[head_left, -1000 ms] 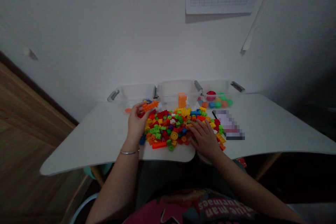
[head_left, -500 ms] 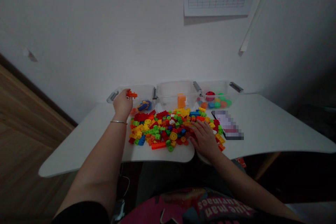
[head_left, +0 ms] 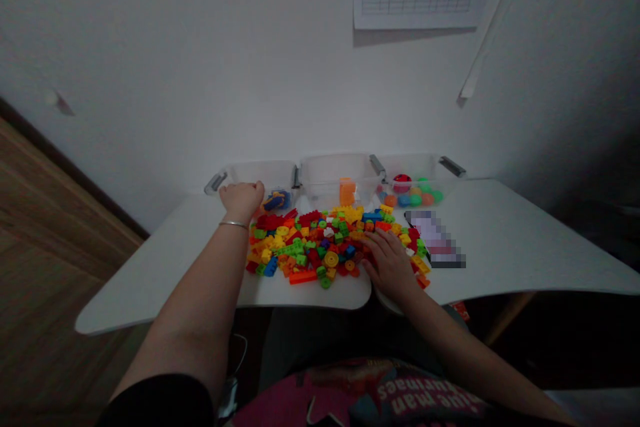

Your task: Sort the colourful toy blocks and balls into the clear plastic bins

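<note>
My left hand [head_left: 242, 200] is over the left clear plastic bin [head_left: 265, 170], knuckles up and fingers curled down out of sight. Whether anything is in its grasp is hidden. A blue and yellow toy [head_left: 277, 200] lies in that bin, just right of the hand. My right hand [head_left: 391, 263] rests on the right side of a pile of colourful toy bricks [head_left: 310, 247]. Its fingers are stretched out over the bricks, touching them. The pile mixes red, yellow, green, orange and blue pieces, some of them round.
The middle clear bin [head_left: 325, 170] holds an orange block [head_left: 347, 191]. In the right clear bin [head_left: 415, 167] are several coloured balls [head_left: 415, 199] and a red ball-like toy [head_left: 402, 182]. A phone [head_left: 435, 240] lies right of the pile on the white table [head_left: 510, 240], against a wall.
My left hand has turned and moved slightly right and down at the left bin. The orange piece it held is no longer visible. My right hand stays on the pile.
</note>
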Demonstrator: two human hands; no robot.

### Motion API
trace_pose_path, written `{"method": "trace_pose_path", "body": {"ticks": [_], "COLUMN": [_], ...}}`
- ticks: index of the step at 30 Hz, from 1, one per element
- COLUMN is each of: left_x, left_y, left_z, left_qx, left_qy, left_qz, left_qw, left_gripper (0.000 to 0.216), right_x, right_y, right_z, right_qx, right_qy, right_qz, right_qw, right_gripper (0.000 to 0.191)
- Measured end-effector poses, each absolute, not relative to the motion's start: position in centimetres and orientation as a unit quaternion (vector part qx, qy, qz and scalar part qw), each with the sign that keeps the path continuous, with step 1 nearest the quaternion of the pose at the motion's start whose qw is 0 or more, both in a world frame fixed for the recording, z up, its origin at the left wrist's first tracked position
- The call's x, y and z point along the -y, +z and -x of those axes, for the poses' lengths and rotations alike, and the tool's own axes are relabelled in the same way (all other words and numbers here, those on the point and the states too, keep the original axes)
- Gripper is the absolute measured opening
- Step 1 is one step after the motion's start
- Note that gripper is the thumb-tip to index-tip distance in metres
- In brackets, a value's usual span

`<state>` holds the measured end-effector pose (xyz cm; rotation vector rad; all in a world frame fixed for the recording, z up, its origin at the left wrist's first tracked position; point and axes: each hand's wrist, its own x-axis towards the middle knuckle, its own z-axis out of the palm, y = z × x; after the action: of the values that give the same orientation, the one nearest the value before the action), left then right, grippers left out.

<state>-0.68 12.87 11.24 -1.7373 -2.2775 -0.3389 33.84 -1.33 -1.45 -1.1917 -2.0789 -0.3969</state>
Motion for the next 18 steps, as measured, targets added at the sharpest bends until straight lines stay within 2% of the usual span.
{"method": "trace_pose_path", "body": {"ticks": [7,11,14,18], "left_x": [-12.9,-12.2,-10.9,-8.4], "left_y": [11.3,10.9,10.9,10.5], "left_z": [0.7,0.3,-1.0,-4.1], "left_qx": [0.778,0.745,0.699,0.619], "left_qy": [-0.116,-0.234,-0.342,-0.367], "left_qz": [0.606,0.611,0.610,0.681], "left_qw": [0.118,0.130,0.148,0.133], "left_gripper": [0.057,0.046,0.045,0.036], "right_x": [1.1,1.0,1.1,1.3], "right_y": [-1.7,-1.7,-1.6,-1.4], "right_z": [-34.0,-33.9,-33.9,-33.9], "right_qx": [0.801,0.801,0.797,0.795], "right_qy": [-0.152,-0.147,-0.145,-0.147], "right_qz": [0.458,0.458,0.461,0.462], "right_qw": [0.354,0.357,0.362,0.364], "right_gripper": [0.036,0.036,0.036,0.037]}}
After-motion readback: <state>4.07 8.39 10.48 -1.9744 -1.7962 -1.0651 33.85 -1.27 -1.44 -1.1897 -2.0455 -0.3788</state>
